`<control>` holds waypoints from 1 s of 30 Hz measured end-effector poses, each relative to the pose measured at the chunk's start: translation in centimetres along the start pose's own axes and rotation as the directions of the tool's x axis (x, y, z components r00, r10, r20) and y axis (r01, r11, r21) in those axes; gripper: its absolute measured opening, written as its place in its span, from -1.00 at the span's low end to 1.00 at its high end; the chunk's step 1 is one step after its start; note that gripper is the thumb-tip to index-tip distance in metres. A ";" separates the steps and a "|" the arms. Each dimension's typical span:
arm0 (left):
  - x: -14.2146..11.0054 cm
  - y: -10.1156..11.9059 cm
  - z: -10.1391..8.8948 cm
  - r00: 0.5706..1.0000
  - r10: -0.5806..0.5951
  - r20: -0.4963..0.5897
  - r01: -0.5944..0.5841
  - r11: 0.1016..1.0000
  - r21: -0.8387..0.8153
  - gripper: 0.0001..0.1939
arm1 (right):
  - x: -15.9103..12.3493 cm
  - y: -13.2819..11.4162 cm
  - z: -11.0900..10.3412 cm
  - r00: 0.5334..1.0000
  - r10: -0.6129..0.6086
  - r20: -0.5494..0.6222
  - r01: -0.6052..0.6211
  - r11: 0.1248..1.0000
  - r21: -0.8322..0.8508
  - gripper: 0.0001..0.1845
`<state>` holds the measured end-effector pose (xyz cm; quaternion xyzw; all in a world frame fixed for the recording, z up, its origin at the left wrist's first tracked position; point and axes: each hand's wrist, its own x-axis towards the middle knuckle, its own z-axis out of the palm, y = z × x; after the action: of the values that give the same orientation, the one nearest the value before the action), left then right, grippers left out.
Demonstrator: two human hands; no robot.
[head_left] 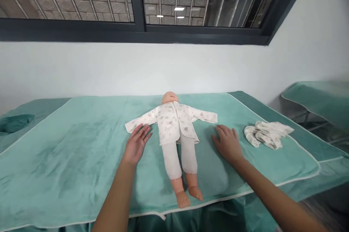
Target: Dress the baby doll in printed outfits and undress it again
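Note:
A baby doll (174,130) lies on its back in the middle of a teal blanket (76,152), head toward the wall, feet at the near edge. It wears a white printed jacket and pale leggings. My left hand (136,143) rests flat on the blanket with fingers spread, its fingertips touching the doll's sleeve on that side. My right hand (227,143) lies flat and open on the blanket just right of the doll's hip, apart from it. Neither hand holds anything.
A crumpled white printed garment (265,134) lies on the blanket to the right. The blanket covers a teal-draped table (331,168) against a white wall under a dark-framed window. Another teal-covered table (319,99) stands at far right.

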<state>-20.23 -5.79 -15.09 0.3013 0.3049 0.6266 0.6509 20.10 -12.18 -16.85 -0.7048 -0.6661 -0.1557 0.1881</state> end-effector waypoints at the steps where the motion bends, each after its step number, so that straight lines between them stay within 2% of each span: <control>1: 0.1 0.0 0.0 1.000 -0.001 0.006 0.001 1.000 -0.001 -0.72 | -0.8 2.1 -0.7 1.000 0.011 0.001 -0.011 0.998 -0.062 -0.58; 5: 0.2 0.0 -0.1 1.000 -0.004 0.004 0.004 1.000 -0.014 -0.71 | -3.4 11.2 -3.3 0.992 0.120 -0.024 -0.122 0.956 -0.267 -0.54; 6: 0.2 0.0 -0.1 1.000 -0.004 0.003 0.004 1.000 -0.015 -0.71 | -3.9 13.3 -3.7 0.983 0.183 -0.037 -0.185 0.941 -0.284 -0.53; 9: -0.1 -0.1 0.1 1.000 0.011 -0.001 -0.011 1.000 -0.001 -0.70 | -4.6 18.3 -4.8 0.938 0.340 0.065 -0.327 0.931 -0.161 -0.51; 11: -0.5 -0.2 0.4 0.999 0.034 -0.017 -0.033 0.999 0.031 -0.67 | -4.3 19.6 -5.7 0.916 0.375 0.143 -0.377 0.926 -0.017 -0.53; 12: -0.8 -0.3 0.6 0.999 0.047 -0.024 -0.045 0.997 0.059 -0.66 | -3.9 19.4 -6.4 0.904 0.396 0.162 -0.408 0.912 0.047 -0.57; 13: -1.2 -0.4 0.8 0.998 0.055 -0.028 -0.052 0.994 0.096 -0.65 | -3.5 18.6 -7.1 0.893 0.415 0.173 -0.437 0.893 0.111 -0.60; 15: -2.1 -0.7 1.6 0.998 0.056 -0.036 -0.047 0.979 0.198 -0.63 | -2.7 15.3 -8.9 0.868 0.449 0.214 -0.493 0.830 0.260 -0.58; 16: -2.8 -0.8 2.1 0.998 0.052 -0.046 -0.038 0.964 0.261 -0.62 | -2.3 13.0 -9.9 0.880 0.404 0.251 -0.474 0.794 0.382 -0.55; 18: -4.6 -0.8 3.4 0.997 0.046 -0.069 -0.014 0.918 0.397 -0.61 | -1.8 7.4 -11.7 0.874 0.315 0.370 -0.482 0.656 0.581 -0.46; 20: -7.0 -0.7 5.1 0.997 0.038 -0.063 0.000 0.856 0.516 -0.59 | -1.6 1.7 -13.2 0.824 0.150 0.546 -0.544 0.481 0.688 -0.40; 22: -9.9 -0.3 7.1 1.000 0.005 0.012 -0.012 0.801 0.599 -0.55 | -1.5 -3.4 -14.5 0.768 -0.056 0.637 -0.600 0.284 0.748 -0.42; 23: -11.3 -0.1 8.1 0.997 0.000 0.083 -0.052 0.776 0.629 -0.51 | -1.5 -5.4 -15.1 0.746 -0.185 0.640 -0.612 0.189 0.768 -0.45; 25: -14.0 0.6 10.0 0.961 0.068 0.269 -0.236 0.709 0.664 -0.32 | -1.3 -8.7 -16.2 0.702 -0.416 0.578 -0.610 0.069 0.789 -0.49; 27: -16.0 1.6 11.5 0.921 0.063 0.384 -0.346 0.585 0.733 -0.18 | -1.0 -10.9 -17.2 0.676 -0.542 0.499 -0.575 0.036 0.817 -0.50; 30: -17.4 3.4 12.4 0.896 0.095 0.433 -0.434 0.389 0.813 -0.26 | 0.0 -12.9 -18.4 0.677 -0.588 0.442 -0.492 0.085 0.867 -0.55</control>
<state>-13.31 -23.15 -4.26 0.7402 0.4276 0.4080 0.3207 7.85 -20.36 0.10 -0.3453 -0.6199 0.6278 0.3198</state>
